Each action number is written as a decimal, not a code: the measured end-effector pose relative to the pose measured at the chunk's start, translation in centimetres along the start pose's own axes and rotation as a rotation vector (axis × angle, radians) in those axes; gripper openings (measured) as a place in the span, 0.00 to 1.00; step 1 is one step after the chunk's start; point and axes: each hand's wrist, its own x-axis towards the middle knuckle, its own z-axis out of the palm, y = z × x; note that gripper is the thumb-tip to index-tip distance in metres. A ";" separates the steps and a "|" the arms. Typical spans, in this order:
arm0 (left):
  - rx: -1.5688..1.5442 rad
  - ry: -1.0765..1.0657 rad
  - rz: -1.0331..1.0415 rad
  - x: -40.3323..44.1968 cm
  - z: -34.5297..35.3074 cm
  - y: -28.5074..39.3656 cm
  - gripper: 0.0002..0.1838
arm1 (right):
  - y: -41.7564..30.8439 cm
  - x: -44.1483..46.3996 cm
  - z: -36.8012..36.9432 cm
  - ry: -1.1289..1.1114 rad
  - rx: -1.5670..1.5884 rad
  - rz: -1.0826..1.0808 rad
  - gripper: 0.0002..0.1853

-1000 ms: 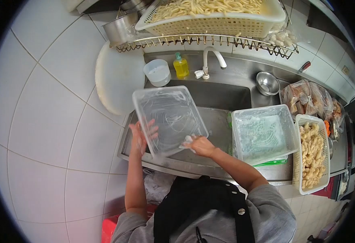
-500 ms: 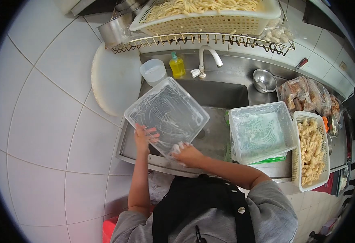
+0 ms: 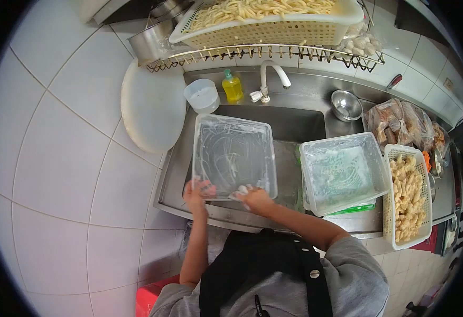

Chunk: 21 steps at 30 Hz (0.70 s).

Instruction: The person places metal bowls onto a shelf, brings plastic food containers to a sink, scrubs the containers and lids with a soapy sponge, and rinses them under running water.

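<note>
A clear plastic container (image 3: 235, 153), streaked with white suds, is held over the sink (image 3: 289, 158). My left hand (image 3: 195, 197) grips its near left corner, and the fingers show through the clear plastic. At the near edge, toward the right corner, my right hand (image 3: 256, 202) is closed around a white foamy wad (image 3: 242, 192) pressed to the plastic. Suds hide whether the wad is a sponge or a cloth. Right of the sink sits a second clear container (image 3: 342, 171) with suds inside, on top of something green (image 3: 353, 207).
Behind the sink are a white faucet (image 3: 264, 79), a yellow soap bottle (image 3: 232, 86), a white tub (image 3: 202, 95) and a metal bowl (image 3: 346, 105). A basket of pale food pieces (image 3: 426, 211) and bagged food (image 3: 392, 124) stand right. A noodle basket (image 3: 268, 33) rests on the rack above.
The held container has turned from a diagonal to a nearly straight position and moved right. My left hand has moved right with it, and my right hand has shifted slightly right along its near edge.
</note>
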 end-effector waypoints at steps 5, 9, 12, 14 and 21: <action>-0.175 0.024 0.108 2.1 -0.9 3.0 0.20 | 1.5 -1.4 -0.4 -0.062 0.012 0.025 0.19; -0.233 0.108 0.112 -0.2 4.7 -2.7 0.24 | -2.0 2.6 -1.2 -0.049 0.022 0.099 0.15; -0.089 -0.013 0.296 0.8 4.9 -6.8 0.24 | -3.0 3.5 -1.2 -0.029 0.070 0.105 0.15; -0.142 0.024 0.009 -0.2 5.3 -1.8 0.21 | -2.9 3.0 -0.6 -0.036 0.070 0.078 0.15; 0.249 -0.045 0.087 2.7 1.8 4.5 0.15 | 3.9 2.2 -3.4 -0.073 -0.220 -0.136 0.14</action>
